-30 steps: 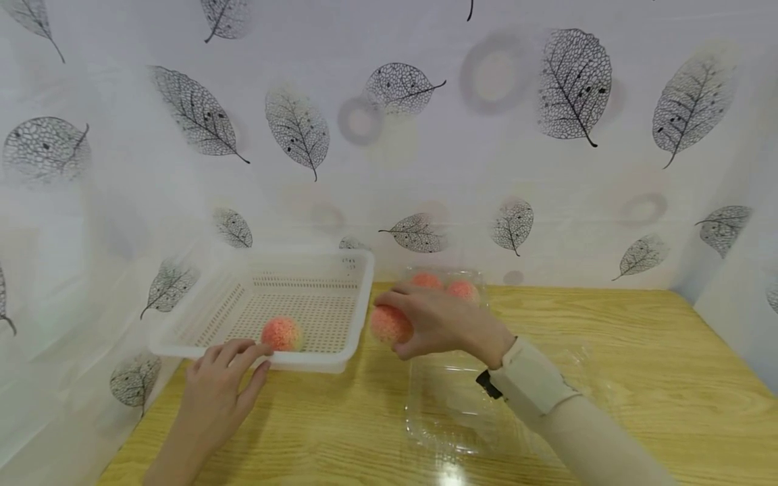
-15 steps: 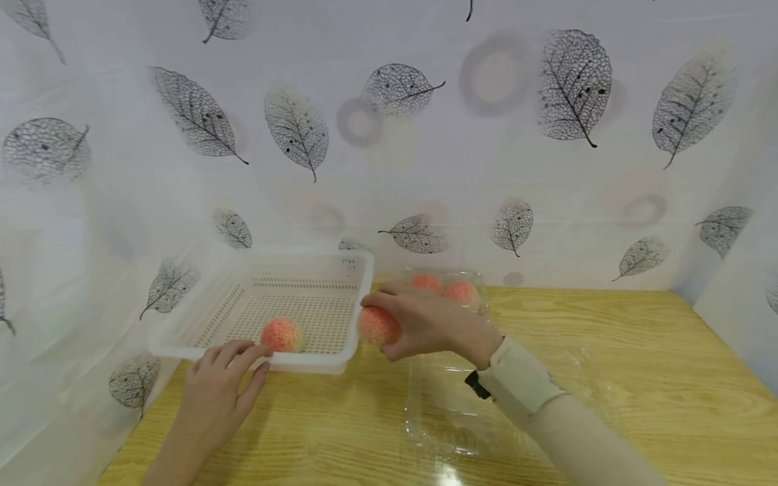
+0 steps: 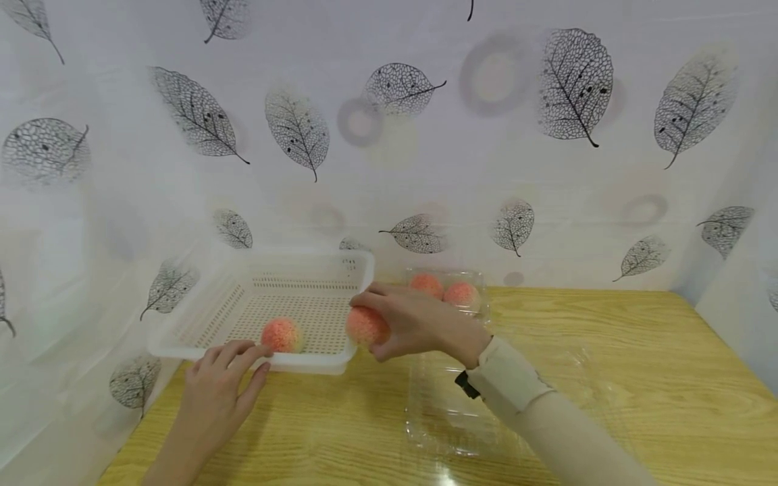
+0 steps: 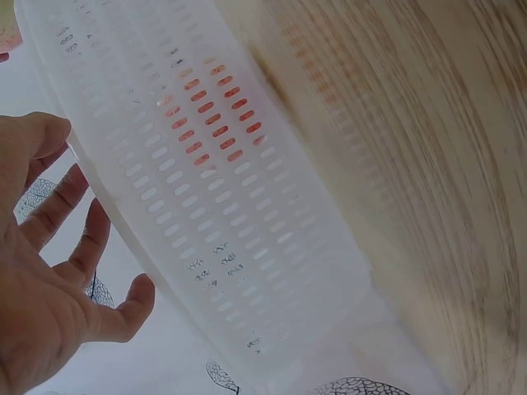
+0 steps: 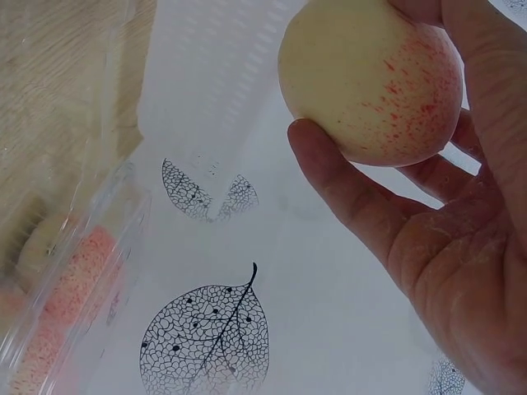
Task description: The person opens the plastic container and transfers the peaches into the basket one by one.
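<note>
My right hand (image 3: 416, 322) grips a red-and-cream peach (image 3: 367, 327) between fingers and thumb, at the right edge of the white plastic basket (image 3: 304, 363). The right wrist view shows the peach's pale side (image 5: 370, 82), its upper part cut off by the frame. My left hand (image 3: 221, 381) rests with loosely bent fingers on the basket's front rim, thumb apart. Inside the basket, near that rim, lies another peach (image 3: 282, 335); its colour shows through the slots of the basket wall (image 4: 214, 115). Behind my right hand, two peaches (image 3: 462, 297) sit in a clear plastic clamshell box (image 3: 450, 425).
The clamshell's clear lid spreads toward the right on the wooden table (image 3: 656, 378). A white curtain (image 3: 462, 155) with leaf prints hangs behind the table and along its sides. Part of the box is hidden under my right forearm.
My right hand has moved left with the peach, from beside the clamshell to the basket's right edge. The left hand and the basket have stayed in place.
</note>
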A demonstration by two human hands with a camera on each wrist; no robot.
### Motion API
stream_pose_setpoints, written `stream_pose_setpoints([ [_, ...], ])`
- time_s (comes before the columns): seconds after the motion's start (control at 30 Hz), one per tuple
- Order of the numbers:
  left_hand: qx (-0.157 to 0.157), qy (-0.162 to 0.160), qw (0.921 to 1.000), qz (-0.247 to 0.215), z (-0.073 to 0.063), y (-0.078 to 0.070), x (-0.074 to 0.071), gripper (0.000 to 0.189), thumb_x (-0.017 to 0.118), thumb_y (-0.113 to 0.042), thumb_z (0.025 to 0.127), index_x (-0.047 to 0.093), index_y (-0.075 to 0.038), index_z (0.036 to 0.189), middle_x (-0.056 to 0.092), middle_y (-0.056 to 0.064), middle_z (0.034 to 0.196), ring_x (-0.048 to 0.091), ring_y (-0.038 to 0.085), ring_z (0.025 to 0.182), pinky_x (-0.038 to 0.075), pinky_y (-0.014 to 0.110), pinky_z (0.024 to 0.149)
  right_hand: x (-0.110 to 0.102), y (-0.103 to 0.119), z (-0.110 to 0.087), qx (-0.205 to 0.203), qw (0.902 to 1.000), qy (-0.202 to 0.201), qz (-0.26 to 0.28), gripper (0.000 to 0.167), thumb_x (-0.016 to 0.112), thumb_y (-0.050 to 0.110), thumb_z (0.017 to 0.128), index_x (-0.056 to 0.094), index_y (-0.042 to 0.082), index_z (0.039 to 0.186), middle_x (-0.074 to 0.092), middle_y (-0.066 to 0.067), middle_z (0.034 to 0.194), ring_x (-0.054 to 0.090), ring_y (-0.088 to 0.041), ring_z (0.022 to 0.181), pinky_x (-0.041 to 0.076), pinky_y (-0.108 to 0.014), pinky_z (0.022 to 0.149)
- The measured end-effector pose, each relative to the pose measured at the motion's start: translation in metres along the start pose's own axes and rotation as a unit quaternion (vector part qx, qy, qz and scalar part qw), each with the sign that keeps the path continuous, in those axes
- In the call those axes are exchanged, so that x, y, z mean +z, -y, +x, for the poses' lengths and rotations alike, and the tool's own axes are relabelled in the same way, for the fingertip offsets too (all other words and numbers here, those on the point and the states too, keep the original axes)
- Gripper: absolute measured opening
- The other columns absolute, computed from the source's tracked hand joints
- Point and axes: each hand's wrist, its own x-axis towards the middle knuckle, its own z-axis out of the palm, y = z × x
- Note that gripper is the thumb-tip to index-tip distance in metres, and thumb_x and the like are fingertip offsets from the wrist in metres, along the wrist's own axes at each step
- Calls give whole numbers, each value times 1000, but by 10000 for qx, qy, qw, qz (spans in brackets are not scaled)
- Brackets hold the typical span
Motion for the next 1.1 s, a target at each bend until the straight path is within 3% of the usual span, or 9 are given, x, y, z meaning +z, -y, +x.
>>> stream_pose_setpoints([
  [0.73, 9, -42, 10000, -35, 1, 0, 1, 30, 84, -11, 78, 75, -22, 105, 71, 5, 107, 64, 37, 96, 47, 67, 73, 1, 7, 18, -249, 9995, -62, -198, 68, 78, 31, 78, 57, 15, 141, 62, 1, 126, 62, -12, 97, 55, -28, 85],
  [1.1, 21, -86, 9999, -72, 2, 0, 1, 31, 85, -11, 77, 76, -22, 105, 71, 5, 108, 64, 38, 95, 47, 68, 72, 4, 11, 30, -250, 9995, -63, -194, 68, 77, 31, 80, 56, 19, 143, 60, 3, 131, 60, -10, 102, 55, -26, 87],
])
